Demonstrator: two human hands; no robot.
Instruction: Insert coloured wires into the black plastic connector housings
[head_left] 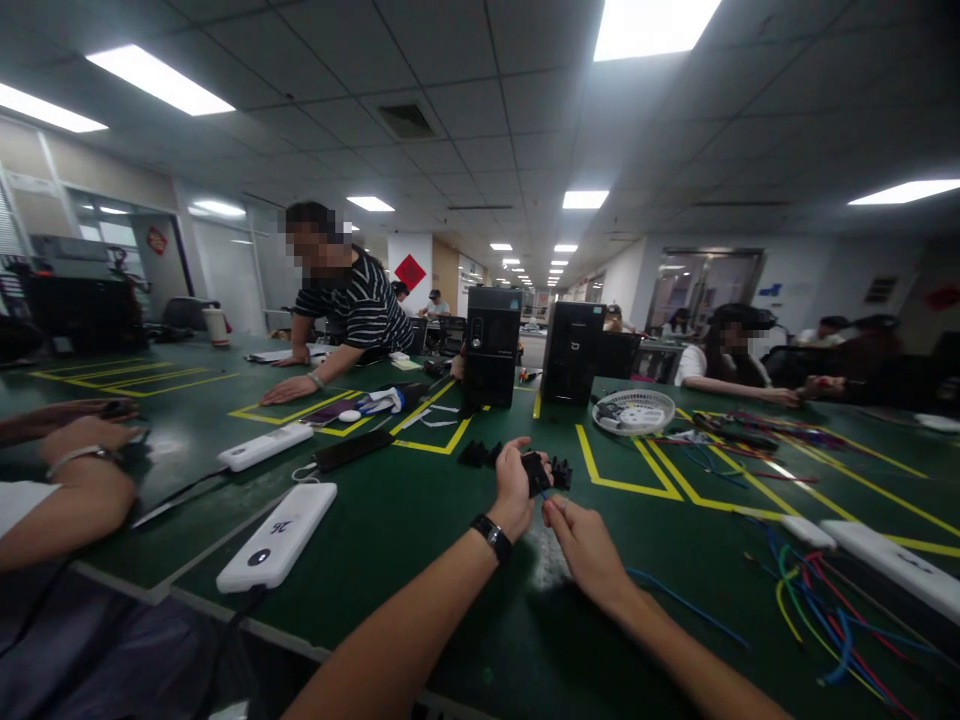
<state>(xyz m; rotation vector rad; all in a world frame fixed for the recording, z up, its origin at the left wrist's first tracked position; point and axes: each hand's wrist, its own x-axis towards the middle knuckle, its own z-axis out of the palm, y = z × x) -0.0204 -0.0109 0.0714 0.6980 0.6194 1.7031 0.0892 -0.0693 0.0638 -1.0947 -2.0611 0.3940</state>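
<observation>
Near the middle of the green table, my left hand is closed around a small black block-shaped part, whose exact kind is too small to make out. Pinched in my right hand is a blue wire; its end meets the near side of the block, and its tail runs out rightward below my wrist. Whether the tip is inside the block cannot be seen. More black ridged parts lie just beyond my left hand, and another such part shows beside the held block.
Loose coloured wires and a white power bank lie to the right. Another power bank sits left. Two black computer towers and a white basket stand beyond. A co-worker leans over the table; another person's hands are at left.
</observation>
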